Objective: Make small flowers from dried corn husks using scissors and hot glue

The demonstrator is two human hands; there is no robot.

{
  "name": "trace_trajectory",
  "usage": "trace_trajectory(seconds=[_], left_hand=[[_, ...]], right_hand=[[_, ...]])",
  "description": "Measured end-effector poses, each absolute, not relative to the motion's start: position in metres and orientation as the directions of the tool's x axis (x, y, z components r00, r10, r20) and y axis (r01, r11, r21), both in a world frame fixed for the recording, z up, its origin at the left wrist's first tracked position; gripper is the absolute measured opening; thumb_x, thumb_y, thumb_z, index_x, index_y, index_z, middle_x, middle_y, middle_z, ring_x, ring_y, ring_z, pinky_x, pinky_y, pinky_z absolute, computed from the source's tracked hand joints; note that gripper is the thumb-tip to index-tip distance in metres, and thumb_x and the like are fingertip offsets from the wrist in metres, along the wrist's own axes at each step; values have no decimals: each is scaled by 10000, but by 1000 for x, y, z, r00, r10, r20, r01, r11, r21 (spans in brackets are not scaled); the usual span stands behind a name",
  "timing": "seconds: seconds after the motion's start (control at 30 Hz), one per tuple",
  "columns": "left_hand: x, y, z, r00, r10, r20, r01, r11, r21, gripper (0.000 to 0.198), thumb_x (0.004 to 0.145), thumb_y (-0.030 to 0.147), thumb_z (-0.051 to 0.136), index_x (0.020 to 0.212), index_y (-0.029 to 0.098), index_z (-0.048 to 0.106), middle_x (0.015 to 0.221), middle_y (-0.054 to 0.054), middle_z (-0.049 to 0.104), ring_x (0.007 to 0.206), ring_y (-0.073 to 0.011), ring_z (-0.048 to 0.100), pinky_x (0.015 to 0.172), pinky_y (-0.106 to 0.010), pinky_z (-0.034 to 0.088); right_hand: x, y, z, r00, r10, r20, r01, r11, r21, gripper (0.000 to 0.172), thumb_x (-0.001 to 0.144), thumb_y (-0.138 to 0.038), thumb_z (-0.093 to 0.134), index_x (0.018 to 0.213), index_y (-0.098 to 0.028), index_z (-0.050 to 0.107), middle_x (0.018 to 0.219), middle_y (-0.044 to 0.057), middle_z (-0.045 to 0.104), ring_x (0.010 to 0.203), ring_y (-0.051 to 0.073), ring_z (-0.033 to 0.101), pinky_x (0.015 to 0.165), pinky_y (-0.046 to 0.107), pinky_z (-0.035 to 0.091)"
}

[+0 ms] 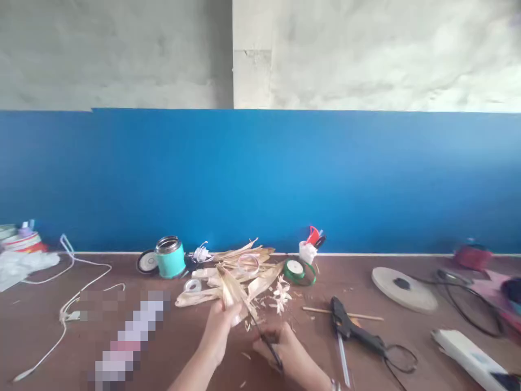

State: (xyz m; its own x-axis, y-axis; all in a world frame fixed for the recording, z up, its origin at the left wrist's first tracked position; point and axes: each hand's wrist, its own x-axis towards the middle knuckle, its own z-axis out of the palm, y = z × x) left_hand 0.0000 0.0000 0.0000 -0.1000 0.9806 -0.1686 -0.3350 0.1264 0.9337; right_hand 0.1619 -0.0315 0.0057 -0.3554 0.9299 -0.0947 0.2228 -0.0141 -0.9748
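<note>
My left hand (217, 328) is closed on a dry, straw-coloured corn husk (229, 286), which stands up and fans out above the fingers. Just to the right, my right hand (280, 347) grips dark, slim scissors (266, 342), partly hidden by the fingers. Their tips point up and left toward the lower edge of the husk. Behind both hands lies a loose pile of more husks (264, 279). Pale petal-shaped husk pieces (280, 296) rest on the right of the pile, with small scraps scattered around.
Behind the pile stand a turquoise flask (170, 260) and a white cup of tools (308, 252); green ribbon (299, 270) lies nearby. At right are a black glue gun (354, 328), a wooden stick (366, 316), a cream ribbon roll (402, 289) and a power strip (472, 355). White cables (77, 296) trail at left.
</note>
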Motion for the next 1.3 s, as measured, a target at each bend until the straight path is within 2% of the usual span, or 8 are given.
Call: trace_trajectory(seconds=[0.23,0.6,0.83,1.07,1.3], left_hand=[[4,-8,10,-74,982,-172,-390,131,912,322,564,262,737,842,111,681,702,-51,717,739,-236,656,709,-308,461],[15,-15,14,-52,986,-160,-378,129,917,260,591,260,720,804,117,679,659,-39,699,681,-218,652,687,-305,460],[17,-15,13,-86,979,-186,-372,141,918,262,565,271,740,767,116,676,641,-43,699,709,-231,655,677,-302,454],[20,-15,7,-52,982,-180,-370,148,917,283,537,298,763,736,118,676,621,-43,687,669,-226,648,652,-300,452],[21,-15,1,-62,983,-170,-355,138,925,286,544,316,771,729,122,673,616,-43,689,658,-223,652,633,-290,453]], right_hand=[[160,-32,1,-325,941,-93,187,-32,-982,83,648,-174,580,611,-125,636,440,-64,410,394,49,298,378,178,215],[165,-29,-13,-281,945,-167,149,-129,-980,164,642,-269,662,739,-138,642,395,-91,409,345,51,317,343,170,246],[163,-31,-8,-276,949,-153,127,-122,-984,162,645,-277,666,705,-132,626,397,-91,408,361,40,289,357,172,208],[163,-30,-14,-256,953,-165,117,-139,-983,217,648,-311,668,763,-131,628,387,-94,414,344,56,314,337,176,238],[163,-30,-11,-261,954,-148,120,-120,-985,223,639,-321,681,726,-126,619,402,-90,423,357,42,304,350,169,226]])
